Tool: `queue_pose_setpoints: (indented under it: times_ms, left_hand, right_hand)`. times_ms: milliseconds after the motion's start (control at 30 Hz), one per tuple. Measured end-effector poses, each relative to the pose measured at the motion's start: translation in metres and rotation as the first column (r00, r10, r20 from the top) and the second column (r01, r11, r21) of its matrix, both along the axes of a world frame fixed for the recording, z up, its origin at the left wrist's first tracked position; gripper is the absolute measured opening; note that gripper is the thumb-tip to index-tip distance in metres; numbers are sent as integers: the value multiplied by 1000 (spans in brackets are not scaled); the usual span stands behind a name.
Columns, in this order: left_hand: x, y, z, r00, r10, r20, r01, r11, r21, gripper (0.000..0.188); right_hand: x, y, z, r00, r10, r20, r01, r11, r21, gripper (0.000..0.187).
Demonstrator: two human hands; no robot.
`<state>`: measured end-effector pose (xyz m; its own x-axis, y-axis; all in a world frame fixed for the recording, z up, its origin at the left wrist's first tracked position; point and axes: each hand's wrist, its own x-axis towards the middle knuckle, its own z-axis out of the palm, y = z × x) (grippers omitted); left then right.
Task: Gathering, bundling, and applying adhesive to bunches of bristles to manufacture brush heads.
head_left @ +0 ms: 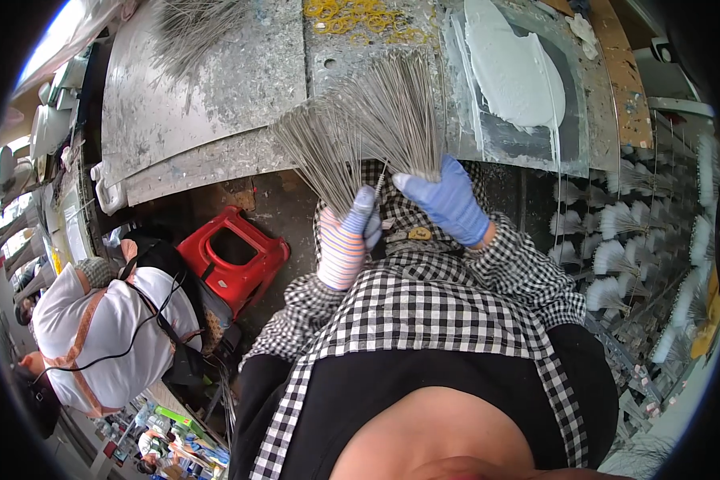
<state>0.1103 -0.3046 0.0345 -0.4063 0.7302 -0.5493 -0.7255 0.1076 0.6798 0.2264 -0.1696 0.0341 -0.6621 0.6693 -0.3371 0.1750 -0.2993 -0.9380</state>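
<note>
My left hand, in an orange-and-white striped glove with pale blue fingertips, is closed round the lower end of a fanned bundle of thin grey wires. A second wire bundle, its far ends spread over the bench edge, is gripped at its base by my right hand in a blue glove. Between the two hands a short, thin strand sticks up by the left thumb; whether it belongs to a bundle I cannot tell. The upper parts of both bundles overlap.
On the grey workbench lie a loose wire pile and yellow rubber bands. White paste covers a dark plate at right. Racked white-tipped brushes hang right; a red stool and another person are left.
</note>
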Motion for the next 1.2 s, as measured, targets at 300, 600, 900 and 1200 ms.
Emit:
queue_pose_setpoints:
  times_ms: [300,600,900,1200]
  left_hand:
    - [-30,-44,1,781,-163,-603,17,971,-239,26]
    - [-10,-34,16,995,-94,9,94,995,23,24]
    - [-22,-63,6,852,-174,-494,31,958,-283,27]
    - [-67,-32,29,757,112,-643,-222,971,-93,27]
  right_hand:
    - [9,50,9,983,118,143,-158,934,319,52]
    - [-12,12,15,995,74,-73,-66,993,100,32]
    - [7,57,11,1000,18,-16,-12,937,350,33]
    - [14,43,11,992,103,74,-126,890,439,34]
